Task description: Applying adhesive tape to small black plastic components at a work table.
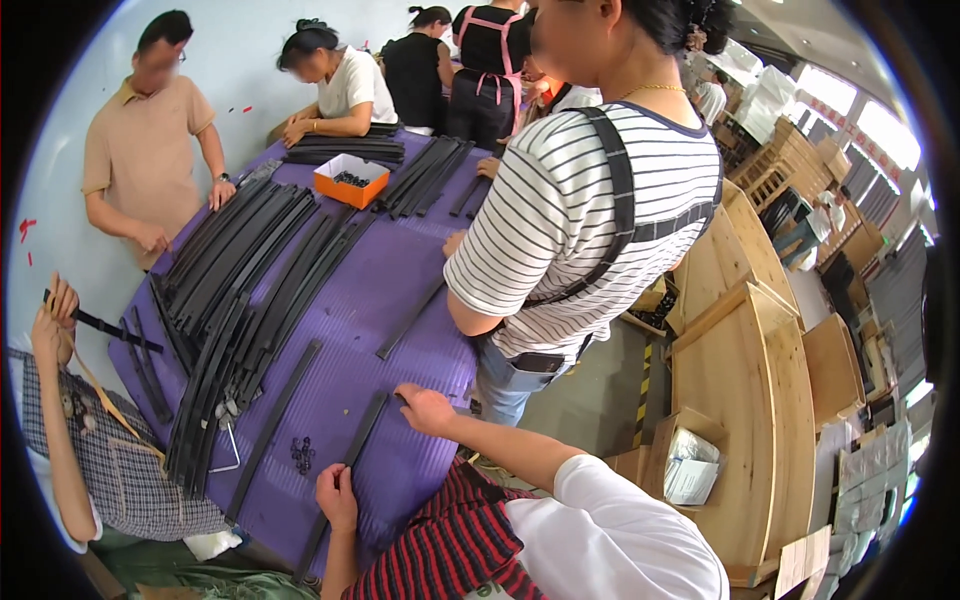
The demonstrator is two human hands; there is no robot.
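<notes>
A long, flat black strip (364, 432) lies slanted on the purple ribbed table in front of me. My left hand (338, 498) is closed over its nearer half, fingers pinched together at the strip. Beside the strip's far end is my right hand (427, 410), its fingers curled; whatever may be in them is hidden. To the left of the strip sits a small pile of black parts (303, 455). Another black strip (272, 430) lies farther left, and one more strip (410, 322) rests beyond my hands.
Stacked black strips (235, 255) cover the table's left side, with a bent white rod (236, 448) near them. An orange box (351, 181) holds small black parts. A person in a striped shirt (590, 200) stands close on the right; others work around the table. Wooden crates (745, 400) stand at right.
</notes>
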